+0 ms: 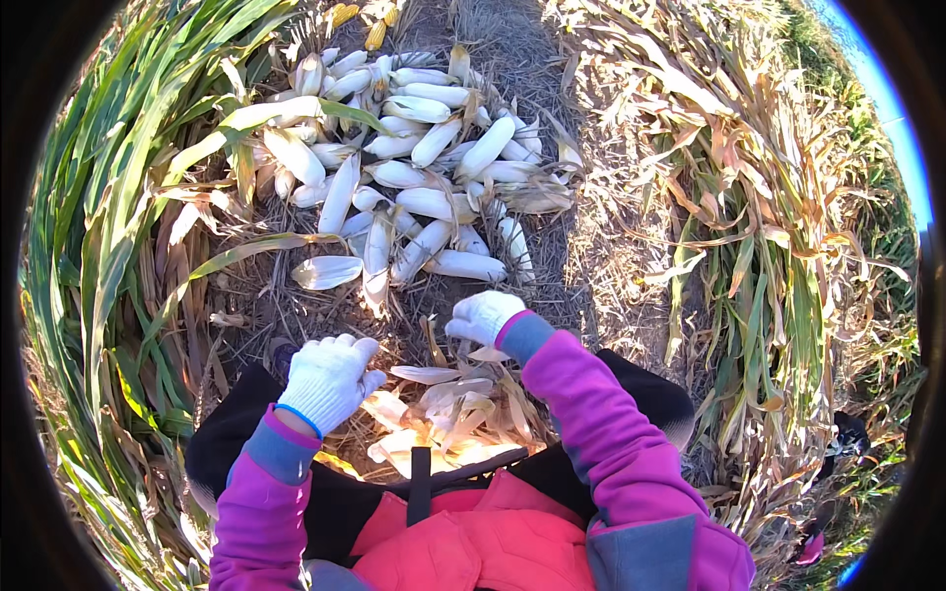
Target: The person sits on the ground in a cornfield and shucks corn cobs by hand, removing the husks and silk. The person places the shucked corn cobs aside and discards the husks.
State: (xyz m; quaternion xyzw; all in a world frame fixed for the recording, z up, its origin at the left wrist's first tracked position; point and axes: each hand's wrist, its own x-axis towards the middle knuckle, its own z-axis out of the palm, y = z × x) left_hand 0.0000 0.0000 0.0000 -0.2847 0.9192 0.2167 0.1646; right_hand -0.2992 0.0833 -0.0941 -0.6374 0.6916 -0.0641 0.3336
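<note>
My left hand [328, 382], in a white knit glove with a blue cuff edge, hovers above the ground near my left knee. Its fingers are loosely bent, the thumb stands apart, and I see nothing in it. My right hand [485, 317], also gloved in white, is just short of the corn pile, fingers half curled and slightly apart, its palm side hidden. No held thing shows there either. Ahead lies a heap of corn ears [429, 202] in pale husks. Between my legs, below both hands, are loose peeled husks [458, 404].
Tall green and drying corn stalks [108, 217] line the left side. More cut, dry stalks [754, 227] lie in a thick row on the right. A few bare yellow cobs [375, 35] rest beyond the heap. Straw-strewn soil [616, 266] runs between.
</note>
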